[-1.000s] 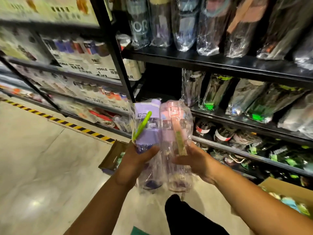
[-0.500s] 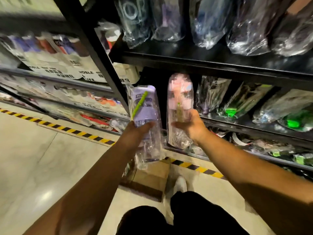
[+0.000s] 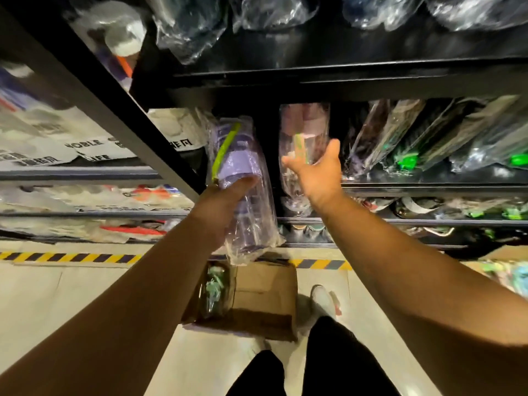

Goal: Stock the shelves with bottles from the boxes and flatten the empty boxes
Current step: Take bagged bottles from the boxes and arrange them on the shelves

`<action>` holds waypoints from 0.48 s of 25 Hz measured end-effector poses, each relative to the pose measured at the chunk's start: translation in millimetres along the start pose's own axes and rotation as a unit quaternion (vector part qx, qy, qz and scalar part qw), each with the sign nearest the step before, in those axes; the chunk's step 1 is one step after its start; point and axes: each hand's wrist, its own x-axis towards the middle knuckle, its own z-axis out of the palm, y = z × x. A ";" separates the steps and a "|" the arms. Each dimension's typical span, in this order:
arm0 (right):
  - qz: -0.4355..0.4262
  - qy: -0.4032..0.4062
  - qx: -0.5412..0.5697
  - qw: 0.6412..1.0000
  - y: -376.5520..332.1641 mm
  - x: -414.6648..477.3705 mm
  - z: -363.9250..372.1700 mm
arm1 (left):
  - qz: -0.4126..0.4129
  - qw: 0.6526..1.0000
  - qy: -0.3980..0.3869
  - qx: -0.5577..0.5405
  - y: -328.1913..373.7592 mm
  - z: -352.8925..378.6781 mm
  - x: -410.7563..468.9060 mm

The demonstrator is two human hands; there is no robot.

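Observation:
My left hand [image 3: 225, 207] grips a plastic-wrapped purple bottle [image 3: 240, 167] with a green strap and holds it upright in front of the middle shelf [image 3: 428, 187], just right of the black shelf post. A wrapped pink bottle [image 3: 304, 124] stands at the left end of that shelf. My right hand [image 3: 317, 172] is spread against the pink bottle's front, fingers and thumb straight, not curled round it. Whether the palm touches the wrap is unclear.
Wrapped bottles [image 3: 400, 144] with green parts fill the shelf to the right. An open cardboard box [image 3: 263, 292] with wrapped bottles lies on the floor below my hands. Another box [image 3: 503, 270] sits at the right edge. Yellow-black tape [image 3: 65, 257] runs along the shelf base.
Both arms have reached forward to the shelf. My right hand has set the pink bottle on the middle shelf and opened. My left hand has carried the purple bottle closer to the shelf.

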 end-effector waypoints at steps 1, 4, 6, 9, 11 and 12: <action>-0.011 0.010 -0.001 1.000 1.6 5.8 4.8 | 0.003 1.000 -0.011 -0.010 2.6 -1.2 5.4; -0.035 0.039 0.012 0.999 10.8 18.3 15.0 | 0.019 0.999 -0.030 -0.022 5.6 -5.3 24.2; -0.049 0.062 0.015 0.997 24.5 25.9 19.5 | 0.030 0.999 -0.021 -0.018 6.2 -8.1 37.3; -0.061 0.087 0.004 0.994 37.1 35.0 27.4 | 0.031 0.999 -0.019 -0.038 3.2 -12.2 54.6; -0.055 0.088 -0.001 0.995 47.0 39.9 31.1 | 0.031 0.999 -0.025 -0.030 2.9 -11.0 58.4; -0.050 0.082 -0.010 0.995 54.3 40.5 31.7 | 0.032 0.999 -0.021 -0.023 3.5 -9.4 58.7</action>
